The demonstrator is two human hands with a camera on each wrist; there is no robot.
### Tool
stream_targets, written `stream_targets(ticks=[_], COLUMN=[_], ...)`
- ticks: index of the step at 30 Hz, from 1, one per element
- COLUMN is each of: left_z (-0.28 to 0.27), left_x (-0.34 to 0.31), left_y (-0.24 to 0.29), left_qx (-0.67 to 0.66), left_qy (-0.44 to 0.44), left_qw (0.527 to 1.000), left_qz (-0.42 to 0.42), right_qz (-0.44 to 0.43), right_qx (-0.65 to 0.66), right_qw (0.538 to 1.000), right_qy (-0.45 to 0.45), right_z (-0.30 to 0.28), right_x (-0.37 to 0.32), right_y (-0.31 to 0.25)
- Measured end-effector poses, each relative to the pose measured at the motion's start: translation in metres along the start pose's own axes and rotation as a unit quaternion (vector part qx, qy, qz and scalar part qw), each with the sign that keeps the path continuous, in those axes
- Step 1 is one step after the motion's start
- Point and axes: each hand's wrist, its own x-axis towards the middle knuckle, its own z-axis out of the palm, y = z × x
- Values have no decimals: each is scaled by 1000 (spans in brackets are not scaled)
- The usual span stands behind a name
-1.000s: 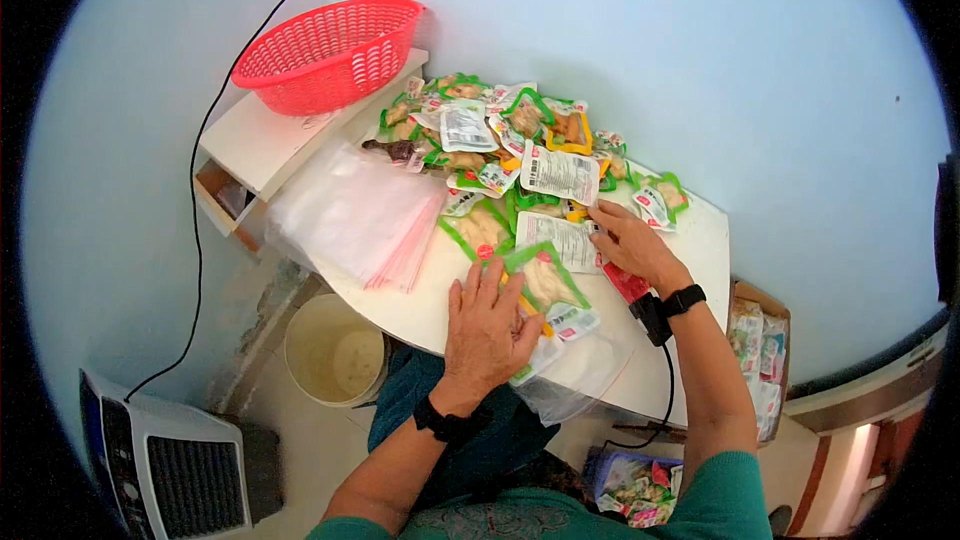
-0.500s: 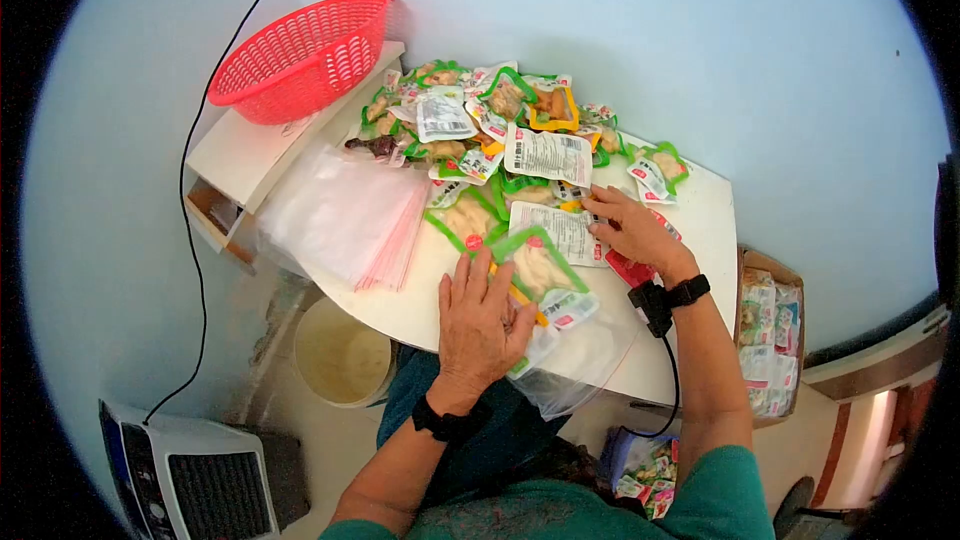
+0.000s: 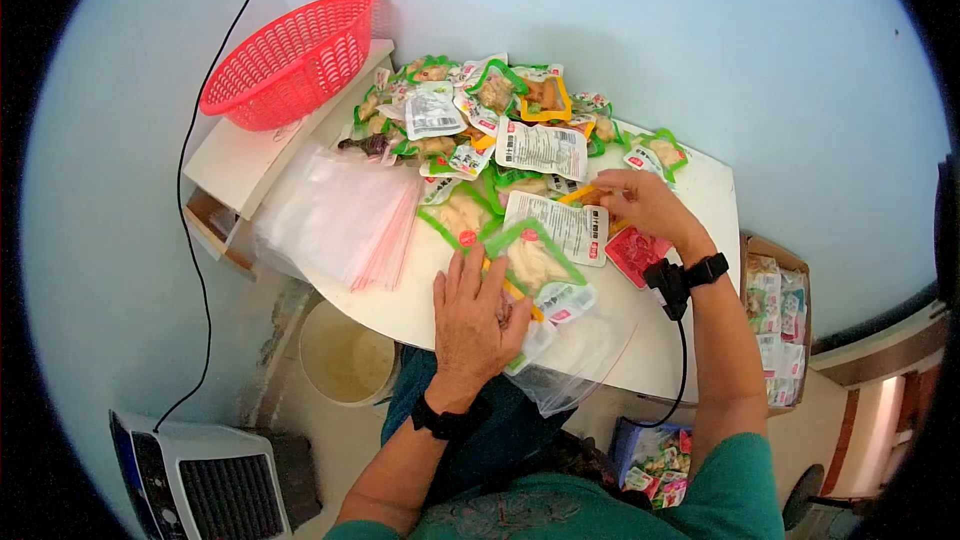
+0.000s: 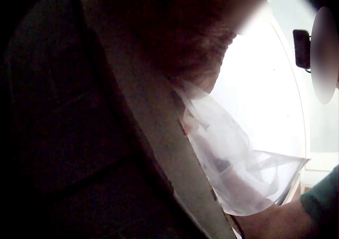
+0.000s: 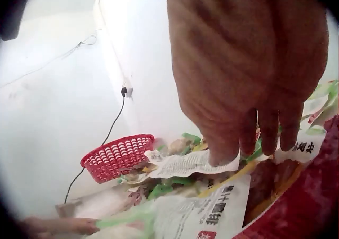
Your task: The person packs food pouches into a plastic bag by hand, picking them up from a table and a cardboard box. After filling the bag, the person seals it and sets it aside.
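Head view: I'm watching the left hand (image 3: 475, 315) lying flat, fingers straight and spread, pressing a green-edged snack packet (image 3: 535, 260) at the mouth of a clear plastic bag (image 3: 580, 370) on the near edge of the white table (image 3: 690, 230). Farther right, the right hand (image 3: 645, 205) is resting extended fingertips on a yellow-edged packet (image 3: 578, 196), and no pinch is showing. I'm judging this as picking another packet, and lifting it is calling for a firm pinch. A packet pile (image 3: 470, 110) and a red basket (image 3: 290, 60) are sitting far left against a pale blue wall.
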Motion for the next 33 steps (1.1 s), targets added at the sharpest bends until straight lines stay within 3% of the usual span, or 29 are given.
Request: stream_targets(ticks=[2,5,8,9,11,12,13,16,19,22,25,28,30,33], left_z=[0,0,-1,-2,0,4,8,8,2,1,6,9,8,5], left_x=[1,1,0,0,0,-5,-10,-11,-7,-6,-8,-7,-6,-4], left_y=[1,2,-1,0,-2,-7,-11,-18,-12,-10,-18,-19,-15,-11], left_qx=[5,6,-12,-24,-42,-128,-212,-271,-286,-336,-290,-194,-144,-114], left_qy=[0,6,27,35,71,79,88,128,173,179,172,148,134,116], left_qw=[1000,1000,999,999,996,988,971,950,935,914,934,967,979,985], left_qz=[-2,8,22,19,23,-18,-59,-92,-119,-142,-122,-75,-59,-63], right_qz=[13,107,79,124,66,35,35,11,71,66,88,82,65,34], right_qx=[-7,-29,-60,-29,-77,-101,-104,-161,-145,-117,-122,-89,-143,-142], right_qw=[997,990,993,991,993,992,993,986,987,991,989,993,987,985], right_qy=[70,89,67,38,56,67,52,36,13,15,-9,16,38,89], right_z=[-3,-19,-17,-16,-4,1,4,14,13,16,15,15,7,2], right_x=[5,10,12,11,7,6,4,7,9,11,14,16,18,30], right_y=[14,12,17,4,13,15,12,24,13,25,26,34,28,45])
